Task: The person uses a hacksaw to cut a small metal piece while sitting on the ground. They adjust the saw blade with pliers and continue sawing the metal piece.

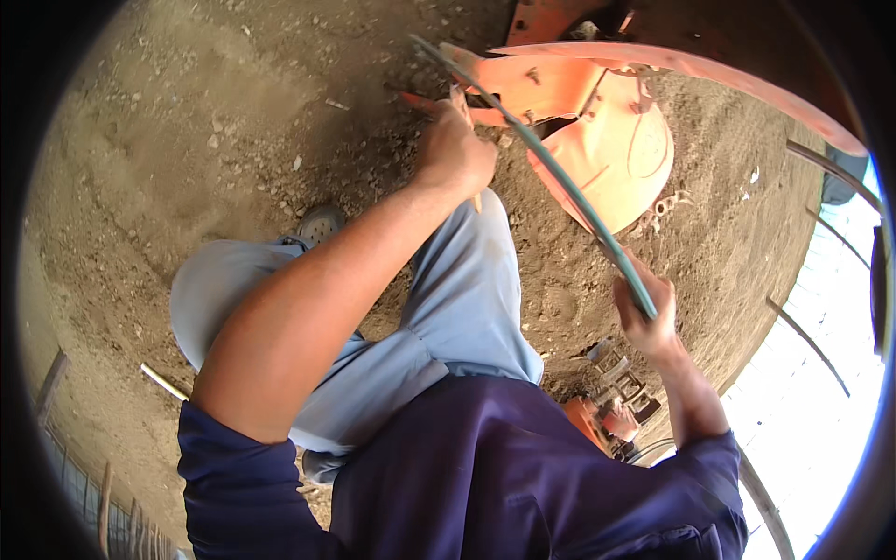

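A long, straight green bar [560, 173] slants across the view from my right hand [646, 313], which is closed round its lower end. Its far part crosses in front of an orange metal machine part [541, 84] with a rounded disc-like plate [621, 149]. My left hand [455, 154] is closed beside that machine part, above my knee. A thin tan piece, like a wooden handle [478, 202], shows below this fist; the rest is hidden by the fingers. Near the left fingertips is a red pointed metal edge [415, 100].
A curved orange beam [719, 67] arches over the far right. A metal linkage [663, 207] lies beside the disc-like plate. Orange and grey machinery [616, 387] sits near my right elbow. Stony dirt ground [187, 140] surrounds me, with a white rod [164, 382] at left.
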### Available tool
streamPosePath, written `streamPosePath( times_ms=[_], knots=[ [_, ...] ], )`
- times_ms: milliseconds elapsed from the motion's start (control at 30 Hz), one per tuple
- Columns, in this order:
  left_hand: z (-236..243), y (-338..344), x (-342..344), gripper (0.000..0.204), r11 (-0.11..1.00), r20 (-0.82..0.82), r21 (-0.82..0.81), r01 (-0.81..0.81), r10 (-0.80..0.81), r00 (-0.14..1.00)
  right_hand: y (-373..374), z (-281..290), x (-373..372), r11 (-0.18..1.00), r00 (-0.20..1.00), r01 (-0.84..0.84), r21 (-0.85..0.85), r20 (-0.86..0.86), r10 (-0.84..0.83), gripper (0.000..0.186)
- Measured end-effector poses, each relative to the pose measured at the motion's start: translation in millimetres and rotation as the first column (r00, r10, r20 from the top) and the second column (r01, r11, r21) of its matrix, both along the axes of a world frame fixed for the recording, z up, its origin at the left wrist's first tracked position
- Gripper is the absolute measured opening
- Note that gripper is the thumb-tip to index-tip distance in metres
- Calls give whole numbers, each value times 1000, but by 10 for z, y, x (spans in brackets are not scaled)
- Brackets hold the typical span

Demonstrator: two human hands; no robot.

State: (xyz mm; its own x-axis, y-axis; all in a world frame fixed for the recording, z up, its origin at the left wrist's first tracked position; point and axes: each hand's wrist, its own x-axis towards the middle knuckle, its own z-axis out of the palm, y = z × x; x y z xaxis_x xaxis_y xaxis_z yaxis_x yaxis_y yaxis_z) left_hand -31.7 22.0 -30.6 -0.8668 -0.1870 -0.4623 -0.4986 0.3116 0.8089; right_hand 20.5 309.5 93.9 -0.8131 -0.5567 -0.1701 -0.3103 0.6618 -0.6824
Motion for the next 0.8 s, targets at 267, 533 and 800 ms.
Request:
streamPosePath(
  times_ms=[267, 533, 800],
  knots=[
    [195, -61, -49, 51, 1000, 116, 21, 19, -21, 993, -1075, -712, -649, 980, 996, 64, -189, -56, -76, 47],
    [136, 0, 11, 47, 999, 172, 44, -16, 8, 985, -410, 46, -239, 968, 954, 78, 237, 263, -141, 54],
    [242, -33, -44, 53, 998, 151, 62, 1, -11, 988, -451, -193, -181, 993, 993, 118, 13, 4, -118, 37]
  ],
)
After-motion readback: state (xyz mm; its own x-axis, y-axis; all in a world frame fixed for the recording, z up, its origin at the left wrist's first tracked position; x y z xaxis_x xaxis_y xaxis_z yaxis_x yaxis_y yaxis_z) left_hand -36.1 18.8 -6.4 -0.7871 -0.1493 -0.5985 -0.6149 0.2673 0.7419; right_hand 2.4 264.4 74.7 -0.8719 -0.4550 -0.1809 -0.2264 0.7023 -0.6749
